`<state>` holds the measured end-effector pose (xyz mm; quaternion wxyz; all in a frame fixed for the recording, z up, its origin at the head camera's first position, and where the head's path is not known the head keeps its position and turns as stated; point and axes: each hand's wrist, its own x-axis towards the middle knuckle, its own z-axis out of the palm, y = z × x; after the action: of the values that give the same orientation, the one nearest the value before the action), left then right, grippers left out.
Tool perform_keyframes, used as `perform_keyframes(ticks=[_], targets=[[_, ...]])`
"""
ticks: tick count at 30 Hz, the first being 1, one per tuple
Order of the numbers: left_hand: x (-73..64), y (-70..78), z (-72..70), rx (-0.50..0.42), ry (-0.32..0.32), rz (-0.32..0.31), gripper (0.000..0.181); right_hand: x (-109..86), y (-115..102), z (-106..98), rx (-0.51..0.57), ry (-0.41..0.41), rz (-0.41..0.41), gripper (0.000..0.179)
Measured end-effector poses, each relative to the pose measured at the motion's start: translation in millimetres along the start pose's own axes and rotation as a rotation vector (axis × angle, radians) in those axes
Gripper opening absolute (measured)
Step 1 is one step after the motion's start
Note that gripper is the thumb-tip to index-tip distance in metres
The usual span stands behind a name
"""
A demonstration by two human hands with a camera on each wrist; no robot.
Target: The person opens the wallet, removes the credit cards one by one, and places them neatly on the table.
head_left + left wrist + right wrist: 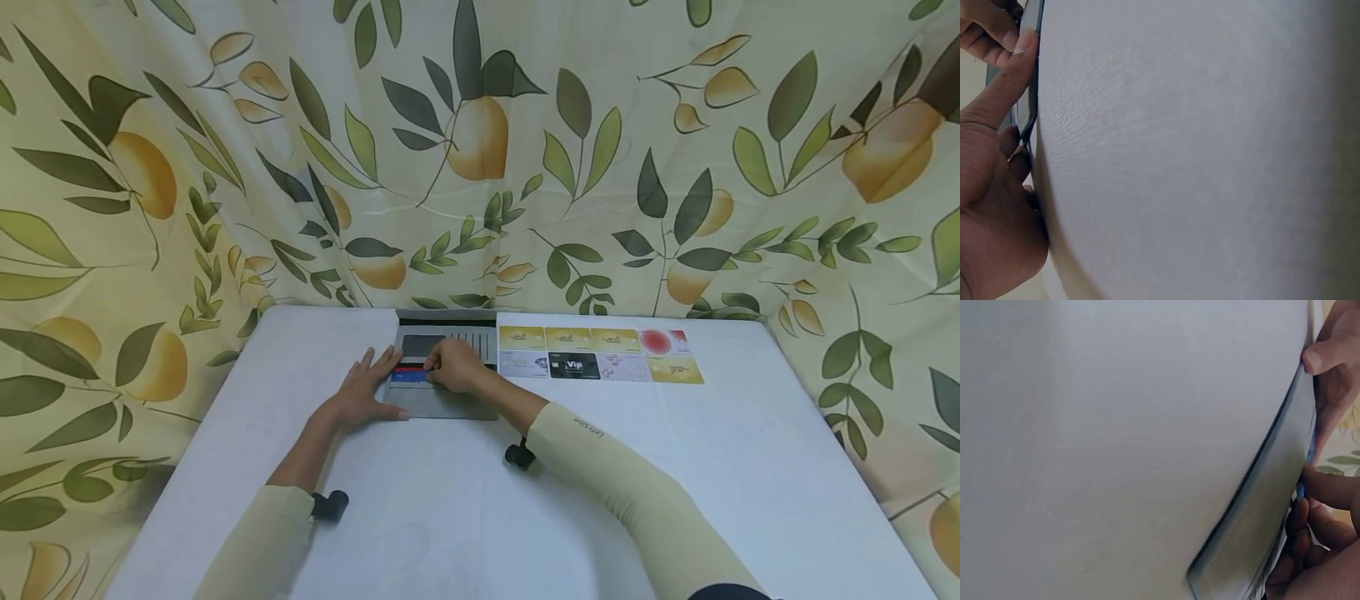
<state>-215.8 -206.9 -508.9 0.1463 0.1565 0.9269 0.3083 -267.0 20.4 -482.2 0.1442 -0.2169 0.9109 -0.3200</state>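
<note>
A grey card wallet (pixel 450 407) lies unfolded at the far side of the table. My left hand (pixel 363 390) rests along its left side, fingers spread, the thumb on its near edge. With curled fingers my right hand (pixel 456 367) pinches a blue card (pixel 407 377) in the wallet's lower half. A thin red strip shows just above the blue card, and a dark grey card (pixel 422 344) sits higher up. In the right wrist view, the right thumb and fingers meet at a blue edge beside the wallet (pixel 1260 525). The fingers hide the blue card's right part.
Right of the wallet, cards lie in two rows, among them gold cards (pixel 567 338), a black VIP card (pixel 573 366) and a card with a red circle (pixel 660 342). A white cloth (pixel 480 500) covers the table; a patterned curtain (pixel 600 167) hangs behind it.
</note>
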Motion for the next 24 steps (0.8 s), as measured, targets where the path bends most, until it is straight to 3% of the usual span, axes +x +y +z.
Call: perform_keyframes(ticks=[5, 13, 24], targets=[[-2.2, 1.2, -0.3, -0.020, 0.004, 0.003, 0.116, -2.6, -1.3, -0.9, -0.005, 0.007, 0.001, 0.005], [0.4, -1.7, 0.3, -0.015, 0.002, -0.008, 0.115, -1.7, 5.1, -3.2, 0.149, 0.012, -0.046, 0.007], [0.7, -0.9, -0.9, -0.031, -0.001, -0.025, 0.116, 0.3, 14.8, 3.9, 0.261, 0.116, -0.068, 0.009]])
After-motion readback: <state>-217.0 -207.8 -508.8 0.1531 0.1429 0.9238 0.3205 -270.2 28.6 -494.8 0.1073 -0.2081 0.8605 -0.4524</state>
